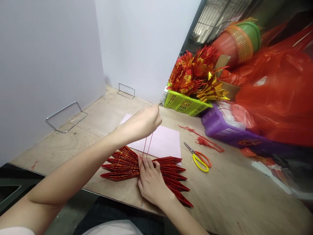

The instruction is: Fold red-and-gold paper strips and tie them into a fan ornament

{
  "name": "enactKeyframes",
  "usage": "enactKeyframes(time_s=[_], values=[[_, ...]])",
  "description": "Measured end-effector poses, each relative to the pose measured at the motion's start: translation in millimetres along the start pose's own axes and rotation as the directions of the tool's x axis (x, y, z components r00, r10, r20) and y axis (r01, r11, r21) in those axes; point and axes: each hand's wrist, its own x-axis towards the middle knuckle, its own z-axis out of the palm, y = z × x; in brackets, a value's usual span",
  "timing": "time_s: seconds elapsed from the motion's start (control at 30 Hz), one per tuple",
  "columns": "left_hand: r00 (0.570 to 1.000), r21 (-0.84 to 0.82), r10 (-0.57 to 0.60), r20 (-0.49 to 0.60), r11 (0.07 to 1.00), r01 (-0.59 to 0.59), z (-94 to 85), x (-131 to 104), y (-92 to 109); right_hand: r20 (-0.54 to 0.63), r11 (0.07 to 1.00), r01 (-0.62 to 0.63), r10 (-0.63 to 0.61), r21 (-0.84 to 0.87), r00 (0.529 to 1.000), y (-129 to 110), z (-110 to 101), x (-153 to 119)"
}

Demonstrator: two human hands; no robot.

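Note:
A pleated red foil paper ornament (pixel 121 164) with pointed ends lies on the table, fanned out to both sides of its narrow middle. My right hand (pixel 151 182) presses down on that middle, its fingers wrapped over the folds. Above it, my left hand (pixel 146 122) is raised in a closed fist, pulling a thin red string (pixel 148 147) taut. Two strands run from the fist to the ornament's middle, where my right fingers partly hide them. Scissors (pixel 199 159) with one yellow and one orange handle lie to the right.
Behind the ornament is a pink sheet (pixel 166 140). Loose red strings (pixel 206 142) lie near the scissors. A green basket (pixel 186 102) of red and gold foil ornaments and a purple basket (pixel 220 125) stand at back right. Wire stands (pixel 66 119) rest by the white panels (pixel 49 58).

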Motion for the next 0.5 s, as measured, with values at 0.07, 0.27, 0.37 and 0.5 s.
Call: enactKeyframes(time_s=[0.07,0.27,0.37,0.5], values=[[1.000,-0.038,0.029,-0.006,0.999,-0.029,0.7,-2.4,1.8,0.009,0.997,-0.020,0.020,0.074,1.000,-1.7,-0.9,-2.4],[0.993,-0.114,0.115,0.007,0.987,-0.114,1.4,-9.0,2.3,-0.182,0.978,-0.007,0.046,0.207,0.982,-1.7,-2.9,-7.6],[0.996,-0.155,0.087,0.019,0.984,-0.083,2.3,-12.2,1.7,-0.364,0.975,0.004,0.080,0.224,0.928,2.1,-0.9,-13.0],[0.998,-0.291,0.033,0.047,0.957,-0.018,7.4,-11.5,-5.3,-0.338,0.981,-0.154,0.187,0.122,0.922,8.5,7.8,-20.9]])
